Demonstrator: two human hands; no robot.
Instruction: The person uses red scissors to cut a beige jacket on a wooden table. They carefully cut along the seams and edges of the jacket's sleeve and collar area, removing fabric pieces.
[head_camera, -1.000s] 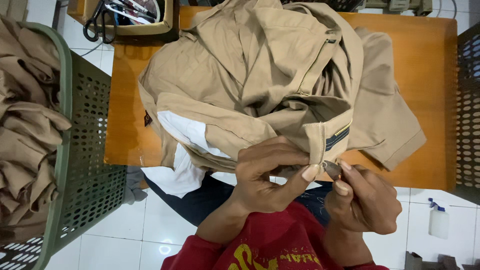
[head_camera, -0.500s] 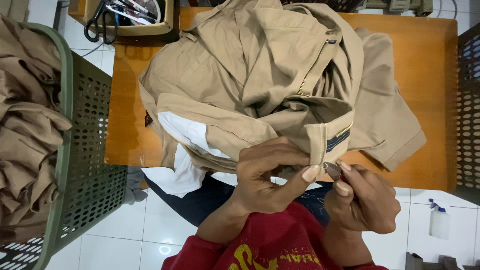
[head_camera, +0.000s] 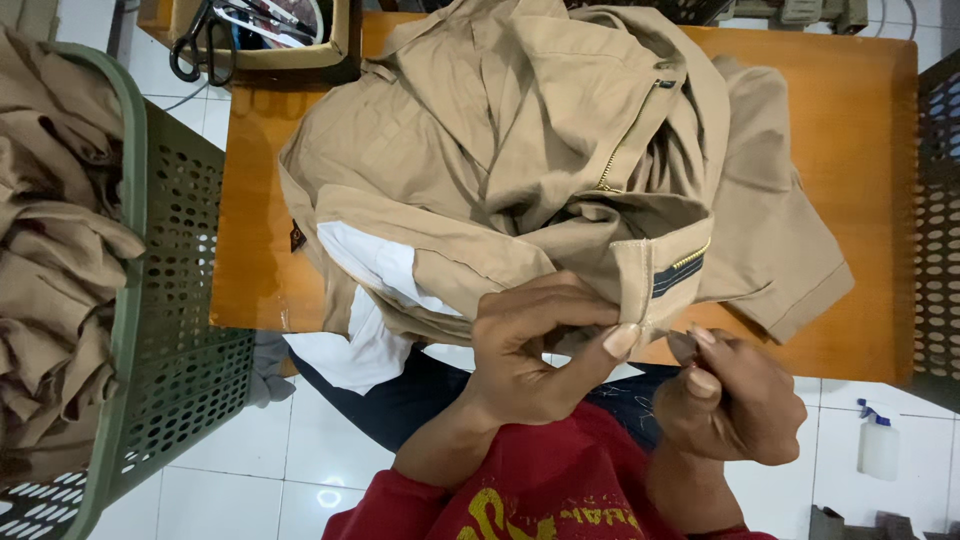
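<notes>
The left hand (head_camera: 530, 350) pinches the waistband edge of the khaki trousers (head_camera: 520, 170) between thumb and fingers, at the near edge of the orange table (head_camera: 860, 120). The right hand (head_camera: 735, 400) is closed, its thumb and forefinger pressed together just beside the same waistband corner; whatever it grips is too small to identify, and it is not clear whether it touches the fabric. The trousers lie bunched on the table top, waistband toward the person, with the brass zipper (head_camera: 610, 170) running diagonally up the fly and a white pocket lining (head_camera: 375, 260) exposed at the left side of the waist, partly hanging over the table edge. A dark striped label shows inside the waistband just above the left thumb. To the left of the table stands a green perforated basket (head_camera: 170, 330) filled with more khaki garments (head_camera: 50, 250). At the far left corner of the table sits a shallow box (head_camera: 290, 55) holding black-handled scissors (head_camera: 200, 45). A white spray bottle (head_camera: 878, 445) stands on the tiled floor at the lower right. The person wears red sleeves with yellow print.
</notes>
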